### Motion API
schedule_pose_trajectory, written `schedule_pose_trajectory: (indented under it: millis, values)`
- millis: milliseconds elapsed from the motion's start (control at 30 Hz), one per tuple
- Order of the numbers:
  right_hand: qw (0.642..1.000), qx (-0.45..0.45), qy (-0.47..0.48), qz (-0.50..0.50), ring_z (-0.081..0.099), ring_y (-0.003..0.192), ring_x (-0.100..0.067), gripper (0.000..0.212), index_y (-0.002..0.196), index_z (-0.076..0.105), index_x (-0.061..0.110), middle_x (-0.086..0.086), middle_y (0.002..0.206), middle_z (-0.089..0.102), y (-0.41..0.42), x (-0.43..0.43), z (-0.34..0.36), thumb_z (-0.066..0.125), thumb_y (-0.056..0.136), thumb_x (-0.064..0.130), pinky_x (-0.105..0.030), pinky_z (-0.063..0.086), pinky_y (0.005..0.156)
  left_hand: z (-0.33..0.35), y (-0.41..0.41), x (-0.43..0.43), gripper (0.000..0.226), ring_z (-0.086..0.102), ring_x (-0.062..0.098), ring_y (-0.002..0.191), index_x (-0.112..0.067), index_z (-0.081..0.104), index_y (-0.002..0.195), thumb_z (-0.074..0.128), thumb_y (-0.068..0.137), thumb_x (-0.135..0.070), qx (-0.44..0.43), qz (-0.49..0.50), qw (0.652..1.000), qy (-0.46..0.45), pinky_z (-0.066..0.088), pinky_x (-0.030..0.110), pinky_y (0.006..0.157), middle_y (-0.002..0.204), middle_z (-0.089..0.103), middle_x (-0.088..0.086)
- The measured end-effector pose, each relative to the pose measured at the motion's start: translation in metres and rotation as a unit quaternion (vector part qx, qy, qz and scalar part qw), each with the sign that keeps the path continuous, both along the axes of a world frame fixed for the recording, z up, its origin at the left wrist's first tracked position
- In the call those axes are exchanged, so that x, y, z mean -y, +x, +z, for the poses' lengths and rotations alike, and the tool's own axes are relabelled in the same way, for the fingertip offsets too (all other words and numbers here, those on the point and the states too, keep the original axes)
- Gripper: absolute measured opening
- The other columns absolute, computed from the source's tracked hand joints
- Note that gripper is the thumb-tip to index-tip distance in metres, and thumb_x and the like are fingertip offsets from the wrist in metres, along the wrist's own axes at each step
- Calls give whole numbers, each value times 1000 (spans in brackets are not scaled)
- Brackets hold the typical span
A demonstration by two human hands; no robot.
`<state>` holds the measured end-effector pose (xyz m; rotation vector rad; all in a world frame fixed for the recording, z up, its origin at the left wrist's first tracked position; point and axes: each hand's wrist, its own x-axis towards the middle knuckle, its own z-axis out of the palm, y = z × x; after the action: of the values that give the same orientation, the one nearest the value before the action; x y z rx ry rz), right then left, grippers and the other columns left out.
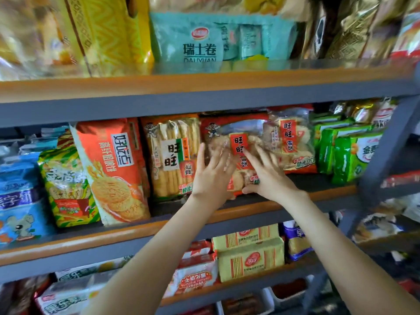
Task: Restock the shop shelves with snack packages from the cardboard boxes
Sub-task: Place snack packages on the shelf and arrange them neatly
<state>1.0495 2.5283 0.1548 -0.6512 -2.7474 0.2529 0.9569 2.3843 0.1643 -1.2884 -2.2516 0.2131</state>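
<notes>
A red rice-cracker bag (229, 137) with a clear window stands upright on the middle shelf (261, 204). My left hand (210, 172) lies flat against the bag's left side, fingers straight and spread. My right hand (267, 171) presses the bag's lower right front, fingers stretched out, thumb under its bottom edge. A second bag of the same kind (293, 142) stands just to its right. No cardboard box is in view.
Left of the bag stand an orange-striped cracker-stick bag (172, 155), an orange biscuit bag (113, 169) and blue bags. Green packs (347, 153) fill the shelf's right end. A teal Swiss-roll bag (204, 37) sits on the shelf above; yellow packs (250, 258) below.
</notes>
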Motion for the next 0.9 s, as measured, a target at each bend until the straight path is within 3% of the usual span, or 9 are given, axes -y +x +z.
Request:
schedule_pose_trajectory:
  millis: [233, 367, 500, 600, 700, 767, 833, 900]
  values:
    - [991, -45, 64, 107, -16, 145, -23, 110, 151, -5, 35, 8, 154, -28, -12, -33, -9, 76, 77, 36, -51, 15, 114, -12, 5, -34, 102, -19, 30, 145, -21, -26, 147, 53, 91, -51, -36, 79, 996, 4, -21, 59, 105, 157, -23, 13]
    - [984, -72, 96, 135, -24, 143, -20, 113, 152, -6, 31, 0, 156, -25, -21, -46, -16, 76, 76, 40, -40, -1, 110, -18, 4, -40, 104, -22, 29, 145, -20, -31, 145, 52, 91, -52, -44, 109, 993, 4, -21, 57, 105, 154, -30, 13]
    - [977, -80, 79, 181, -25, 142, -15, 114, 153, -1, 28, 1, 157, -21, -21, -56, -16, 79, 72, 42, -42, -1, 113, -17, 7, -45, 108, -18, 32, 145, -18, -30, 145, 53, 88, -58, -47, 123, 991, -3, -18, 60, 105, 156, -26, 16]
    - [973, -113, 28, 201, -21, 144, -12, 103, 153, 3, 32, 6, 158, -17, -3, -64, -13, 73, 78, 46, -43, 2, 112, -13, 14, -49, 109, -15, 33, 146, -18, -23, 148, 46, 83, -71, -30, 108, 994, 0, -19, 62, 105, 157, -21, 15]
    - [974, -190, 6, 121, -3, 146, -19, 87, 153, 12, 29, 2, 160, -4, 18, -80, -13, 62, 85, 49, -41, 8, 112, -6, 25, -64, 99, -3, 33, 148, -17, 5, 153, 47, 82, -71, -24, 48, 997, 51, -14, 62, 108, 160, -4, 15]
    - [983, -181, 24, 14, 2, 145, -26, 88, 153, 9, 28, -1, 159, -4, 29, -99, -13, 65, 86, 41, -46, 14, 115, -4, 32, -79, 95, 3, 32, 148, -17, 18, 152, 52, 80, -70, -33, 9, 998, 57, -9, 62, 110, 160, 5, 15]
    - [990, -126, 27, -62, 1, 145, -30, 101, 152, -4, 28, -2, 159, -10, 36, -116, -15, 70, 84, 35, -49, 17, 115, -1, 40, -98, 96, -1, 31, 148, -17, 12, 153, 52, 82, -67, -34, -21, 998, 44, -13, 62, 108, 161, 3, 14]
    - [993, -87, 21, -78, 4, 145, -30, 106, 152, -9, 30, 0, 159, -11, 43, -128, -16, 71, 83, 31, -46, 24, 114, 3, 48, -118, 89, -6, 29, 148, -16, 4, 153, 46, 89, -61, -38, -34, 998, 29, -19, 61, 106, 161, -1, 14]
